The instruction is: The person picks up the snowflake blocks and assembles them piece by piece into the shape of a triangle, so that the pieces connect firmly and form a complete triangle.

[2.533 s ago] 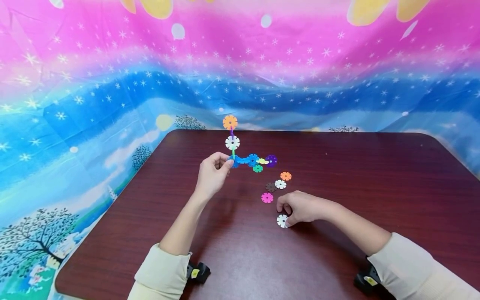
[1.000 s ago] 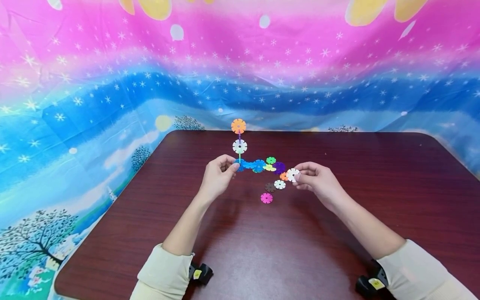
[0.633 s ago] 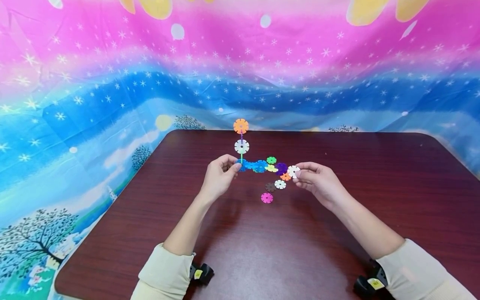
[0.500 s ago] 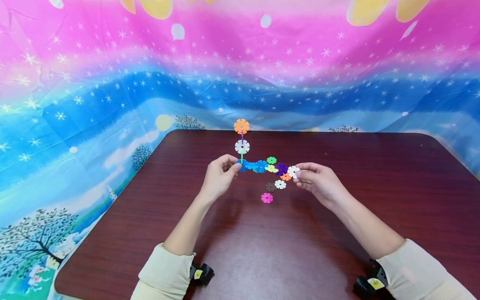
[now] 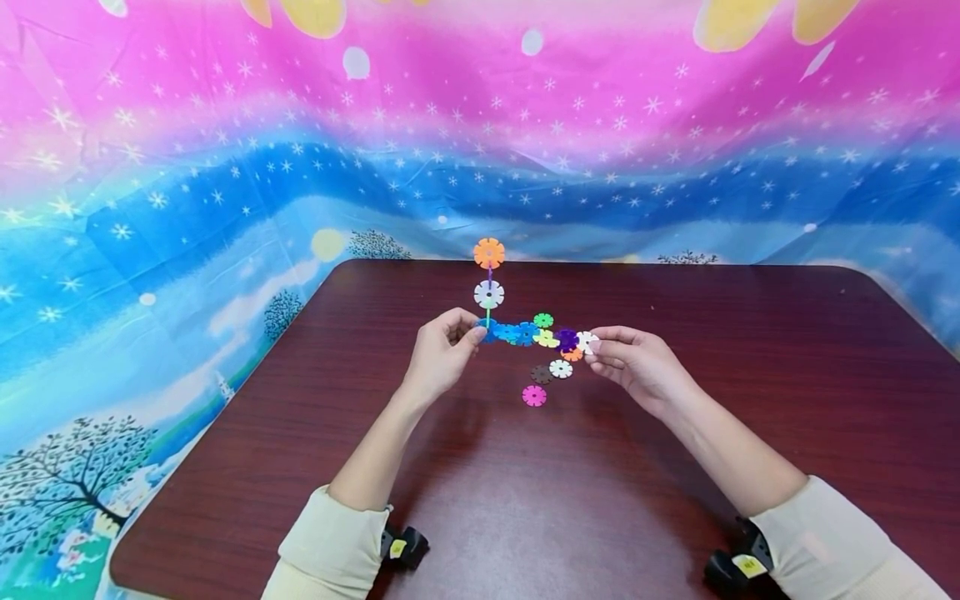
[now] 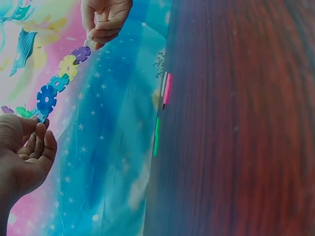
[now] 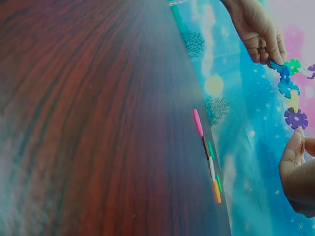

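Note:
In the head view my left hand pinches a blue notched disc at the left end of a chain of interlocking discs. Rightward run more blue discs, a yellow disc and a purple disc. From the pinched end rise a green piece seen edge-on, a white disc, a thin purple piece and an orange disc. My right hand pinches another white disc right at the purple disc's edge. In the left wrist view the chain spans both hands, clear of the table.
Loose discs lie on the dark wooden table below the chain: pink, brown, white, orange and green. A patterned cloth hangs behind the table.
My right hand has lifted the white disc off the table and brought it up to the purple disc. My left hand has shifted slightly right with the chain, narrowing the gap.

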Demonstrator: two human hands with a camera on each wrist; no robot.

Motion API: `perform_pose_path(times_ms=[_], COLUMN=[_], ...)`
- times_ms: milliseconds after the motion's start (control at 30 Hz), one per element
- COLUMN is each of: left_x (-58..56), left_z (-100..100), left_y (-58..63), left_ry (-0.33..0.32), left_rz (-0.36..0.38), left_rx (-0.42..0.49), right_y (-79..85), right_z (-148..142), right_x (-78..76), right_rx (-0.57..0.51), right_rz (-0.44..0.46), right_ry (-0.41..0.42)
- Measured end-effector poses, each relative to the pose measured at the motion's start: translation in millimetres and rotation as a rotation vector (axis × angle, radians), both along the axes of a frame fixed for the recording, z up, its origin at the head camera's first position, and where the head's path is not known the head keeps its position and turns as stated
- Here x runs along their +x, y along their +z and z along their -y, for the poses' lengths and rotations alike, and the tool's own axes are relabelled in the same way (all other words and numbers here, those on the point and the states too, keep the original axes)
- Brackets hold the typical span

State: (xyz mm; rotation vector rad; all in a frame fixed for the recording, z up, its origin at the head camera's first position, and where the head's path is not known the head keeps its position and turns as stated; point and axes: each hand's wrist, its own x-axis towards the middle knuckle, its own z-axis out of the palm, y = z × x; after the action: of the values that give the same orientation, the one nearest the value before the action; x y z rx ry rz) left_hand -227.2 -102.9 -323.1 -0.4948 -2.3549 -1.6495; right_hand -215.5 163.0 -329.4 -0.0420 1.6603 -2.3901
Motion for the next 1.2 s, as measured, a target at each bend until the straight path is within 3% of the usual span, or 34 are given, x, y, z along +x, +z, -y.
perform_pose_path(times_ms=[433,733,1067,1200], left_x=[2.9,2.4,3.2,13.5], left_z=[-6,-8,-6,-6], left_y=[-1.1,-2.4,1.1,13.9], left_ry=[-0.03,-0.032,-0.019,-0.008], left_rz=[-0.071,-0.069,-0.024,0.008], left_rx=[-0.024,-0.03,-0.017,-0.023], right_y=[-0.6,-1.4,0.6,1.8], right_z=[1,2,-2,-4], right_x=[0.6,-0.5,-1.5,-5.8], right_rx=[-0.023,-0.048,0.065,0.195], right_rz=[0.054,0.07,0.041,0.024], right_ry=[-0.046,-0.057,-0.009,-0.004])
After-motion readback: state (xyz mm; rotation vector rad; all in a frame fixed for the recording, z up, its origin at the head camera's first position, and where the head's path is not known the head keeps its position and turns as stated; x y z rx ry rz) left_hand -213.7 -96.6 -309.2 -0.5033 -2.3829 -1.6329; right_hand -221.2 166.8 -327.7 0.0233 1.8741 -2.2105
